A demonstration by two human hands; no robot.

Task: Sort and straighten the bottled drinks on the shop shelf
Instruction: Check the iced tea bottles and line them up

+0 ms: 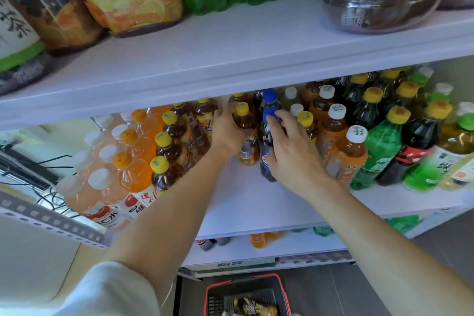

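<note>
Rows of small drink bottles stand on the middle shelf (246,202). My left hand (227,131) grips a brown tea bottle with a yellow cap (242,115) around its shoulder, at the front of the middle rows. Just right of it, my right hand (289,146) holds a dark cola bottle with a blue cap (268,141), fingers wrapped round its neck and body. A second blue-capped cola bottle (269,97) stands right behind it. To the left are yellow-capped tea bottles (164,159), orange drinks (133,167) and pink drinks (100,187).
Orange-labelled tea bottles (346,154), green soda (379,151) and dark bottles (415,143) fill the shelf's right side. Large bottles stand on the upper shelf (230,41). A red basket (246,295) with one bottle sits on the floor below. Cables hang at the left.
</note>
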